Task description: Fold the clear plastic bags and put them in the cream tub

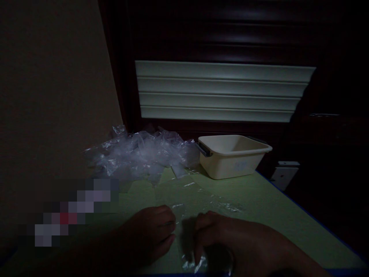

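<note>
A clear plastic bag (198,196) lies flat on the pale green table top (288,215), its creases catching a little light. My left hand (157,231) is closed at the bag's left edge, fingers curled and pressed together on the film. On the right, my right hand (221,231) bends over the bag with its fingertips pinching crumpled film near the front edge. Beneath that palm is a dark, rounded, shiny object (223,259), mostly hidden and too dim to name.
A heap of crumpled clear plastic bags (144,150) lies at the back left. Right of it stands a cream plastic basin (230,165) with dark handles. A blurred-out patch (76,209) covers something at the left. Behind is a dark slatted door (219,92). The room is dim.
</note>
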The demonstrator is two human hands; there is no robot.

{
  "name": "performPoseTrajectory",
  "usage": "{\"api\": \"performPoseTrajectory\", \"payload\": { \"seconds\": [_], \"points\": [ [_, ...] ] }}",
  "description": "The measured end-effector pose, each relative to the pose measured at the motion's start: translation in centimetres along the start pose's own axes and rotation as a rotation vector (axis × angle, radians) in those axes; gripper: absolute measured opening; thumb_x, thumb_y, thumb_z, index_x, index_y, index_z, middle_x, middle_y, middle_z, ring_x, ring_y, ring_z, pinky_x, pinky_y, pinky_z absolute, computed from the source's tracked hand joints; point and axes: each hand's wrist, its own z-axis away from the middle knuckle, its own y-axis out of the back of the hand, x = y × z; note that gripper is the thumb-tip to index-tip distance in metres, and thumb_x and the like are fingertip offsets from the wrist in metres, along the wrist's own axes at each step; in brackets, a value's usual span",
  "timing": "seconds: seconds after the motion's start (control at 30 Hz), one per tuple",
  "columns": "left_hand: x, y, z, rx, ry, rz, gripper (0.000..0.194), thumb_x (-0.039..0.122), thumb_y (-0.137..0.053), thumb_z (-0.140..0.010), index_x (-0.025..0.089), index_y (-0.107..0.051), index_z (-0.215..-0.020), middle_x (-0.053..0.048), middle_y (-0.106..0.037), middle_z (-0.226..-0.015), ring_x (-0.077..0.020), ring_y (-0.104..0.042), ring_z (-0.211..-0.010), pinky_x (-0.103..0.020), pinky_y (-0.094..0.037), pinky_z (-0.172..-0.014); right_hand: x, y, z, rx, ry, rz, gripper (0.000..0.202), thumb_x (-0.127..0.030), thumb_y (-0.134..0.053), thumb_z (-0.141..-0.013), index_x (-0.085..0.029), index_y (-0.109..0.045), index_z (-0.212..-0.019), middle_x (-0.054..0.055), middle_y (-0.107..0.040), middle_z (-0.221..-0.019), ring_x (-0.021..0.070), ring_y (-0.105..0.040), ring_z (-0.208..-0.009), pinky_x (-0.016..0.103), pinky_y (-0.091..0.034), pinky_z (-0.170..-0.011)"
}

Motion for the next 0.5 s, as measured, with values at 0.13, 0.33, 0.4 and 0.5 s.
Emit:
{"api": "performPoseTrajectory", "payload": {
  "seconds": [0.13, 0.33, 0.4, 0.5],
  "points": [
    [-0.1, -0.5, 0.0, 0.011, -0.008, 0.005, 0.011, 0.007, -0.05, -0.084, 0.015, -0.057, -0.085, -0.005, -0.062, -0.083, -0.0187, -0.056, -0.075, -0.028, -0.047, -0.068, 0.0, -0.9, -0.4, -0.063, 0.075, 0.14, 0.024, -0.011, -0.066, -0.073, -0.016, -0.066, -0.097, 0.007, -0.062, -0.101, 0.0205, -0.056, -0.099, 0.031, -0.039, -0.091],
    [0.0, -0.2, -0.1, -0.016, -0.003, 0.0, 0.012, 0.005, -0.051, -0.081, 0.015, -0.058, -0.083, -0.004, -0.062, -0.08, -0.0184, -0.055, -0.073, -0.027, -0.046, -0.065, -0.2, -1.2, -0.4, -0.005, 0.031, 0.151, 0.025, -0.01, -0.069, -0.071, -0.018, -0.064, -0.094, 0.007, -0.06, -0.104, 0.0202, -0.054, -0.103, 0.03, -0.039, -0.092],
    [0.1, 0.0, -0.2, -0.019, 0.004, -0.013, 0.011, 0.005, -0.051, -0.081, 0.014, -0.058, -0.083, -0.004, -0.062, -0.081, -0.0186, -0.056, -0.073, -0.028, -0.046, -0.065, -0.1, -1.2, -0.4, 0.034, 0.02, 0.063, 0.019, -0.006, -0.068, -0.07, -0.018, -0.064, -0.085, 0.004, -0.062, -0.095, 0.0178, -0.057, -0.097, 0.028, -0.041, -0.09],
    [0.2, 0.1, -0.2, -0.025, 0.015, -0.027, 0.012, 0.005, -0.051, -0.081, 0.015, -0.057, -0.085, -0.004, -0.062, -0.084, -0.0184, -0.057, -0.075, -0.028, -0.047, -0.069, 0.1, -1.2, -0.4, 0.127, -0.03, -0.105, 0.02, 0.002, -0.06, -0.07, -0.017, -0.062, -0.076, 0.001, -0.062, -0.083, 0.014, -0.059, -0.08, 0.024, -0.046, -0.078]
  ]
}}
